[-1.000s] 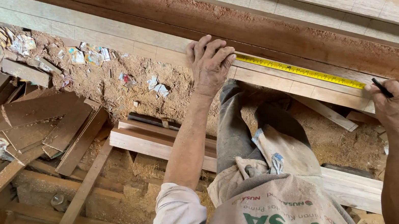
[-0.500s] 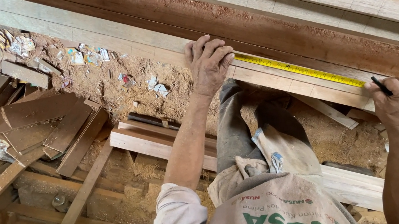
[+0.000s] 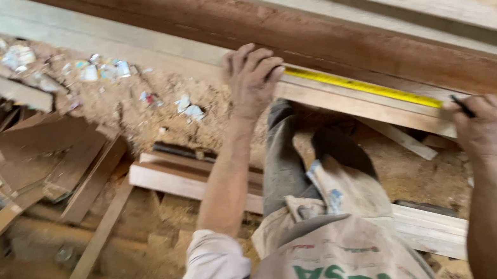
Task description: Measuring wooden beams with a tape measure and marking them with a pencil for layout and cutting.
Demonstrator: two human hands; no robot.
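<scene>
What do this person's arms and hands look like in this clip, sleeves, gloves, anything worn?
Both hands are bare: no gloves on the left hand or the right hand, and no watch or rings can be made out in the blurred frame. The left arm has a pale, dusty sleeve bunched up near the elbow, forearm uncovered. The right forearm is uncovered as far as it shows.
</scene>
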